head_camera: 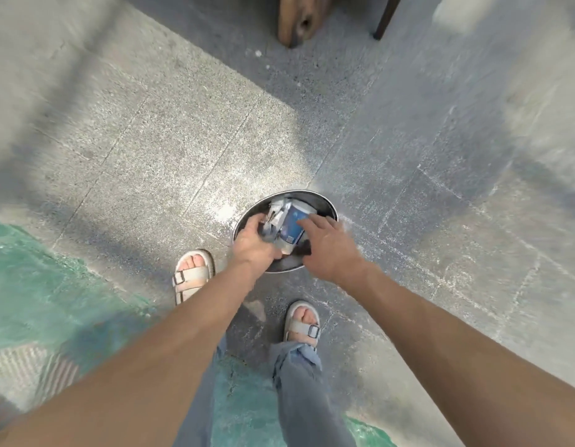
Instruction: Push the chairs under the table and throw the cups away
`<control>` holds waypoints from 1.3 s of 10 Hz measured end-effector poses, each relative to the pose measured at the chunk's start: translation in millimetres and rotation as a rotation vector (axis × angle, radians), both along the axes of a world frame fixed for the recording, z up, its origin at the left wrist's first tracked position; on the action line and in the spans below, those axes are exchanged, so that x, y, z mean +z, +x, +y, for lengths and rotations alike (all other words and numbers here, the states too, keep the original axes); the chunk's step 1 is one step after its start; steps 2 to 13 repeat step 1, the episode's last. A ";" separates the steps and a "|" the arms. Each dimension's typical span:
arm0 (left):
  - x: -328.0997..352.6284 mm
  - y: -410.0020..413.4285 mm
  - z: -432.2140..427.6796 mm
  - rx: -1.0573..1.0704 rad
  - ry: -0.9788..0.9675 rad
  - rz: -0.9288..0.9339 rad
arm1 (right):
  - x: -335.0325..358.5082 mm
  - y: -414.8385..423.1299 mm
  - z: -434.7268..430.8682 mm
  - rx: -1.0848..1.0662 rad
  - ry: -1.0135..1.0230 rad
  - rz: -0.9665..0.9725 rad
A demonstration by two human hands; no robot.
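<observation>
I stand on a speckled concrete floor (189,130) crossed by thin seams, with a patch of green paint (31,285) spreading over it at my left. At the top edge, a thick wooden leg (296,22) and a thin dark leg (387,17) come down to the floor; the picture cuts off what they belong to.

My jeans (299,391) run down to pale buckled sandals, the left one (192,275) just beside the bin, the right one (303,321) nearer to me.

Straight ahead of my feet sits a round metal trash bin (326,201), its mouth open to me. Both my forearms reach out over it.

My left hand (251,241) is over the near left part of the rim, its grip curled around crumpled grey and white rubbish (273,217); motion blur keeps me from telling whether it truly clasps that rubbish. My right hand (329,246) hovers over the right side, grip released, fingers (312,221) spread and touching or just above the cup.

The paper cup (292,227), blue-printed with a white rim, lies tilted inside the bin mouth, between my two hands, among the rubbish.
</observation>
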State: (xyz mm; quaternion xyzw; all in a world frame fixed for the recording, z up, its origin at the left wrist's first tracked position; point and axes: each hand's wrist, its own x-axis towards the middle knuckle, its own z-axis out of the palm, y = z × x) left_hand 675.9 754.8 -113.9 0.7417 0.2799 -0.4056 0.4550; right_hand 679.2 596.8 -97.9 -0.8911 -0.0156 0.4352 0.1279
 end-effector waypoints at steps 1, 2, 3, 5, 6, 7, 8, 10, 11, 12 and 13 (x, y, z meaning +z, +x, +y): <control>41.3 -8.7 8.0 -0.028 0.063 -0.042 | 36.1 -6.1 -2.2 0.027 0.013 -0.020; 41.3 -8.7 8.0 -0.028 0.063 -0.042 | 36.1 -6.1 -2.2 0.027 0.013 -0.020; 41.3 -8.7 8.0 -0.028 0.063 -0.042 | 36.1 -6.1 -2.2 0.027 0.013 -0.020; 41.3 -8.7 8.0 -0.028 0.063 -0.042 | 36.1 -6.1 -2.2 0.027 0.013 -0.020; 41.3 -8.7 8.0 -0.028 0.063 -0.042 | 36.1 -6.1 -2.2 0.027 0.013 -0.020; 41.3 -8.7 8.0 -0.028 0.063 -0.042 | 36.1 -6.1 -2.2 0.027 0.013 -0.020; 41.3 -8.7 8.0 -0.028 0.063 -0.042 | 36.1 -6.1 -2.2 0.027 0.013 -0.020; 41.3 -8.7 8.0 -0.028 0.063 -0.042 | 36.1 -6.1 -2.2 0.027 0.013 -0.020; 41.3 -8.7 8.0 -0.028 0.063 -0.042 | 36.1 -6.1 -2.2 0.027 0.013 -0.020; 41.3 -8.7 8.0 -0.028 0.063 -0.042 | 36.1 -6.1 -2.2 0.027 0.013 -0.020; 41.3 -8.7 8.0 -0.028 0.063 -0.042 | 36.1 -6.1 -2.2 0.027 0.013 -0.020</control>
